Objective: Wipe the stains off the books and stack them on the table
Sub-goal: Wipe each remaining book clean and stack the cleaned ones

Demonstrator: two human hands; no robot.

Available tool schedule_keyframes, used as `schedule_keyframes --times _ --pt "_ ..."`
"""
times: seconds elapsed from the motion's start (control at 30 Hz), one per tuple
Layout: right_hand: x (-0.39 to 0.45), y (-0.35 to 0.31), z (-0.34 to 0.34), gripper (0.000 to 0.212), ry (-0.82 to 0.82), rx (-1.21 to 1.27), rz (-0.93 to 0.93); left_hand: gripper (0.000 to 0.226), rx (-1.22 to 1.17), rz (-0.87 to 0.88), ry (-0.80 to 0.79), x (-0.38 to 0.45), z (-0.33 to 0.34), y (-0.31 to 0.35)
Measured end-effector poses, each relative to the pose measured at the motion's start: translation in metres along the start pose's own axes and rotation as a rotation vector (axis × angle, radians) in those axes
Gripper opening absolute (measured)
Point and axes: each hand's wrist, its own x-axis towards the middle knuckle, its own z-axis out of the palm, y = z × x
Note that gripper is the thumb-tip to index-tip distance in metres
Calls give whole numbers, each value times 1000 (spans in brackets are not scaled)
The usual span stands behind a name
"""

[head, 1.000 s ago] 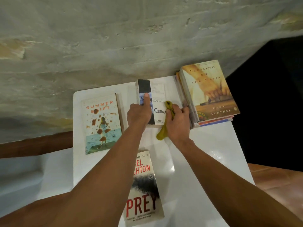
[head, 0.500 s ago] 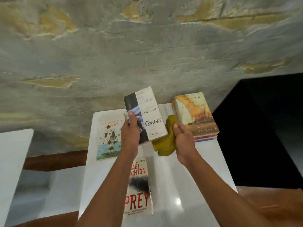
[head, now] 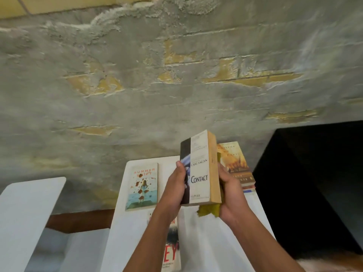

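Landmark: the white table (head: pixel 198 240) is taken as reference; its far edge is set against the rough plastered wall (head: pixel 137 91).
Edges: the table's right edge is bordered by a dark opening (head: pixel 314 183); off its left edge a second white surface (head: pixel 29 213) is seen, with a gap and a brown strip between the two.
Open room: bare tabletop is seen at the table's middle and near right, under and in front of the raised book.
Containers: none can be made out; the only holder of things is the table.
Stack: a pile of books (head: pixel 238 171) is placed at the table's far right corner, an orange-yellow cover uppermost.
Summer book (head: pixel 142 186): laid flat at the table's far left, brown stains being visible on its cover.
Red-lettered book (head: pixel 170 250): laid flat at the table's near middle, partly hidden by the left forearm.
Contact book (head: pixel 200 171): held up above the table's middle, cover toward the camera, nearly upright, clear of the tabletop.
Left hand (head: pixel 173 190): curled round the book's spine side, thumb laid on the cover.
Right hand (head: pixel 228 193): closed on a yellow cloth (head: pixel 208 210), which is pressed against the book's page-edge side; the cloth's end hangs below the book.
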Motion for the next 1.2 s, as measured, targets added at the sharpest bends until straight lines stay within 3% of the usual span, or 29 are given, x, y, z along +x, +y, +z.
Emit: schedule_keyframes --times 0.1,0.17,0.3,0.47,0.6,0.77,0.87,0.93,1.13,1.2 --pt "-12 -6 5 26 30 -91 -166 56 176 83 -3 -6 13 12" --pt "-18 -7 9 24 50 -156 -282 58 142 87 -77 -13 18 24" --pt "-33 -12 19 31 26 -562 -545 84 -510 -71 -236 -30 23 33" --pt "-25 -40 19 41 41 -1128 -905 64 -713 -45 -289 -41 24 36" --pt "-22 -53 7 45 259 -1184 -871 70 -666 -32 -331 -49 32 30" --pt "-46 -47 -8 33 -189 -1410 -1011 62 -699 -57 -364 -49 28 29" --pt "-31 -71 -9 38 82 -1371 -913 76 -688 -88 -413 -51 28 27" --pt "-30 -81 -9 38 163 -1330 -914 81 -682 -90 -453 -53 33 28" --pt "-64 -63 -14 37 -173 -1462 -962 64 -787 13 -423 -49 45 41" --pt "-56 -77 -14 40 -114 -1488 -941 66 -789 -1 -434 -47 46 43"
